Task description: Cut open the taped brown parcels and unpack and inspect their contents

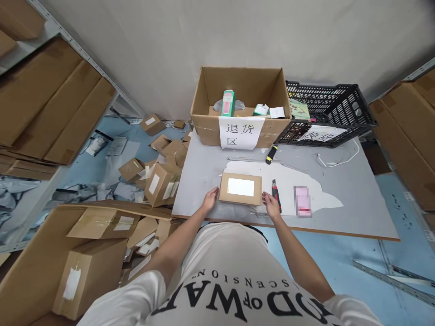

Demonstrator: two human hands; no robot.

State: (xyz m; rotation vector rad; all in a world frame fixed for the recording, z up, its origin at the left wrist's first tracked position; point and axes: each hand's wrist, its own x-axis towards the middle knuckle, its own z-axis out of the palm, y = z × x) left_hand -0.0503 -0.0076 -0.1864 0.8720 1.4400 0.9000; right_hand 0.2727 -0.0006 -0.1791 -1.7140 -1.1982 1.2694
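Note:
A small flat cardboard box (224, 190) with a white label (240, 187) on top is in front of me at the table's near side. My left hand (210, 199) is at its left edge, fingertips against the side. At the right edge, the fingers of my right hand (271, 204) press on the box, so it is held between both hands. Just right of that hand lies a red and black utility knife (276, 195). Further right is a pink item (302, 201), blurred out.
Behind stand a large open carton (207, 129) with small boxes and a black plastic crate (340, 111). A yellow and black tool (271, 155) and a white cable (340, 164) lie on the grey table (367, 213). Cardboard boxes (159, 183) pile up at left.

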